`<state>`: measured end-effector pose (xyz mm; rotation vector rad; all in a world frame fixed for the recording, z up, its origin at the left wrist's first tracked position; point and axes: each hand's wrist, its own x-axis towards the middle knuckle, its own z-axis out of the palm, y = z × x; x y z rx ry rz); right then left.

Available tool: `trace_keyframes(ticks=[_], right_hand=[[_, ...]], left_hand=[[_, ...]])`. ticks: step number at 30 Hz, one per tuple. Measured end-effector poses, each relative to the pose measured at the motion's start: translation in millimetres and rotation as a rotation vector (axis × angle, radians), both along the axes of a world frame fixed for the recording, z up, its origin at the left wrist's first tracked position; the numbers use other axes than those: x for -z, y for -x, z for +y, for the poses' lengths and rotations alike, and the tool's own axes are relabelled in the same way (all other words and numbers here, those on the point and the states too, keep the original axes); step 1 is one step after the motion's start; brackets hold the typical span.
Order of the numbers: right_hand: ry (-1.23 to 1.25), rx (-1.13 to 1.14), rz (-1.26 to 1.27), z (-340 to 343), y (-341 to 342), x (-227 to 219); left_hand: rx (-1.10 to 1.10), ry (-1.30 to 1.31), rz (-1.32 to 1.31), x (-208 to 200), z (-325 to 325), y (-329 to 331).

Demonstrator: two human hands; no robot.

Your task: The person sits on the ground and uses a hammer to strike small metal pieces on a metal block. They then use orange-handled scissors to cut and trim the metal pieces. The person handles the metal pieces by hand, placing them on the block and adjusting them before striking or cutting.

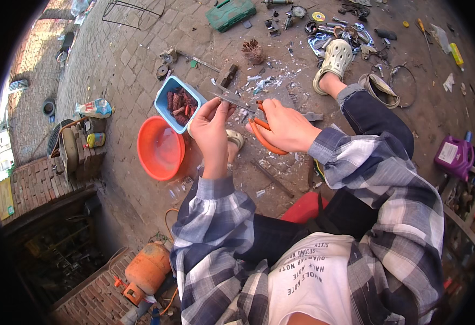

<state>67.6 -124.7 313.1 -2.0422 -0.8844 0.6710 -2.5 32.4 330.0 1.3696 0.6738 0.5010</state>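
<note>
My right hand point(290, 125) is closed around the orange handles of a pair of shears point(264, 130). Their long grey blades point left toward my other hand. Fingers of my left hand point(210, 129) are pinched together at the blades, on something small and dark that I cannot make out. Just left of that hand stands a light-blue rectangular tub point(164, 111), holding several reddish-brown bundled pieces point(180, 105). An orange-red round basin point(153, 149) sits beside it, nearer to me. Beyond the blades a hammer point(227, 76) lies on the ground.
White scraps point(267, 84) litter the paving near a reddish-brown wire bundle point(252, 51). Metal parts point(340, 37) lie at the far right, a green case point(230, 14) at the far side. A purple jug point(454, 157) stands right; an orange gas cylinder point(148, 269) lies lower left.
</note>
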Motion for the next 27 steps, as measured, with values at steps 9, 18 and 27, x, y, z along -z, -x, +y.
trace_keyframes(ticks=[9,18,27], right_hand=[[0.091,-0.009,0.224,3,-4,5],[0.02,0.086,-0.176,-2,0,-4],[0.027,0.103,-0.483,0,-5,2]], left_hand=[[0.055,-0.028,-0.042,8,-2,4],[0.017,0.047,-0.025,4,-1,0],[0.014,-0.212,0.005,0,-4,4]])
